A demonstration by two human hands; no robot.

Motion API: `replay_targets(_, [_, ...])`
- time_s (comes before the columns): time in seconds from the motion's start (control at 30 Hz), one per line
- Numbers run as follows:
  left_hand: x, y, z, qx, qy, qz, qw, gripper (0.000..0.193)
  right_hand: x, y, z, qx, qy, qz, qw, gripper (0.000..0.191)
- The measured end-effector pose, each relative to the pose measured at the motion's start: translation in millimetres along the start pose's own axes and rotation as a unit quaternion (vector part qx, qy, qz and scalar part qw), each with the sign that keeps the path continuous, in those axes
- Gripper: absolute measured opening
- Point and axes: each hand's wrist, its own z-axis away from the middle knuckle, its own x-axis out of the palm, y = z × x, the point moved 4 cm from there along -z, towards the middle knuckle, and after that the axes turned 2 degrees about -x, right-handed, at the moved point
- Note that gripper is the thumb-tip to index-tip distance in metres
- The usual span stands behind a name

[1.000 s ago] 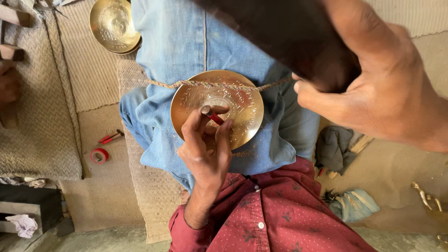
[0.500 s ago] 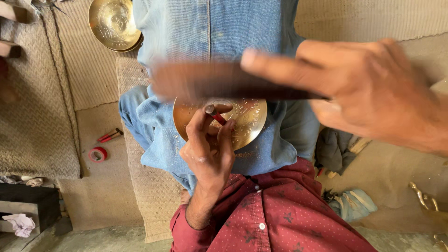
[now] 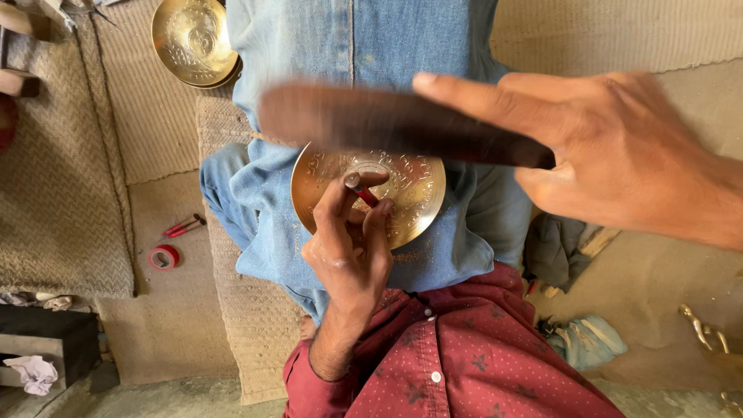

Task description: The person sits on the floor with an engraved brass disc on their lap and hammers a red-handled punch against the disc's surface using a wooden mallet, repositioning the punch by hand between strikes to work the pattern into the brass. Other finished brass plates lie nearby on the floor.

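Brass plate [image 3: 410, 193] rests on lap, across denim-clad legs. Left hand [image 3: 348, 248] pinches red-handled punch [image 3: 362, 191], tip on plate near centre. Right hand [image 3: 611, 155] clamped on dark blurred mallet [image 3: 387, 124] above plate. Second brass plate [image 3: 193, 39] at mat's far edge; red tape roll [image 3: 163, 257] on floor.

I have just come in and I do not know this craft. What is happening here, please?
A person sits on a woven mat with a round brass plate resting on the lap. The left hand holds a small red-handled punch with its tip on the plate's patterned surface. The right hand holds a dark wooden striker above the punch; it is blurred by motion. Another brass plate lies farther away, and a roll of red tape lies on the floor.
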Motion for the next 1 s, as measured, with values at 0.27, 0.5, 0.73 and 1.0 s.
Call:
replay_targets(0.27, [1.5,0.7,1.2,-0.001,0.006,-0.003,1.0,0.047,-1.0,-1.9,3.4,-0.049,0.038,0.056,0.996,0.104])
replay_targets(0.5, [1.6,0.6,1.8,0.005,0.006,-0.006,1.0,0.049,-2.8,-7.3,2.9,-0.078,0.039,0.161,0.983,0.1])
replay_targets(0.73, [2.0,-0.4,0.5,-0.024,0.003,0.023,0.999,0.053,4.4,-2.4,7.1,-0.091,0.088,0.091,0.988,0.098])
replay_targets(1.0, [1.6,3.7,-1.3,0.004,0.013,0.085,0.996,0.05,-3.2,-9.1,5.6,-0.117,0.073,0.155,0.978,0.101])
